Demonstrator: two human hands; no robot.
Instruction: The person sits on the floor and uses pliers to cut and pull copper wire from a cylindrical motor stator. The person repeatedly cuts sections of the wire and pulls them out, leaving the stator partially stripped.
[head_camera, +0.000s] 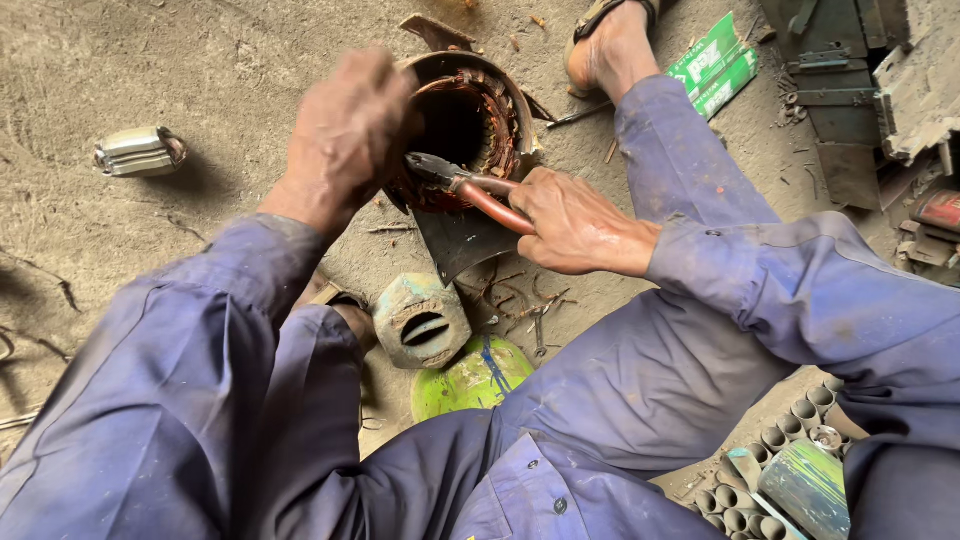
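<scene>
A round motor stator (470, 125) with copper windings inside stands on the dusty floor between my legs. My left hand (345, 135) grips its near-left rim and steadies it. My right hand (575, 222) is shut on red-handled pliers (480, 190), whose dark jaws reach into the windings at the stator's lower edge. A flat dark metal plate (460, 240) lies under the stator, pointing toward me.
A grey-green metal cover with slots (422, 320) and a green round lid (470, 378) lie near my knee. A silver part (138, 152) sits at the left. A socket tray (770, 470) is at the lower right, green boxes (715, 65) and metal scrap (860, 90) at the upper right.
</scene>
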